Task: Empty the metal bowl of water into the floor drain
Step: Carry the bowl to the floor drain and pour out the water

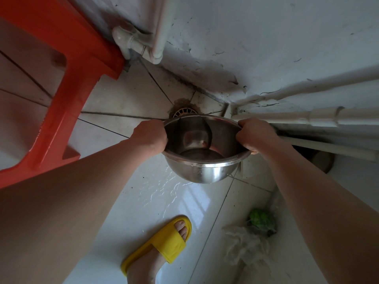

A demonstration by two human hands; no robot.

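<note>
I hold a shiny metal bowl [207, 171] by its rim with both hands, above the white tiled floor. My left hand [150, 138] grips the left side of the rim and my right hand [253, 135] grips the right side. The bowl tips away from me, its far edge just over the round slotted floor drain [183, 112] in the corner. The drain is partly hidden behind the rim. A little water shows low in the bowl. The tiles under and in front of the bowl are wet [164, 187].
An orange plastic stool [67, 83] stands at left. White pipes [141, 44] run down the corner wall and more pipes [307, 117] lie along the right wall. A mop head [246, 242] lies at lower right. My foot in a yellow slipper [162, 242] stands below the bowl.
</note>
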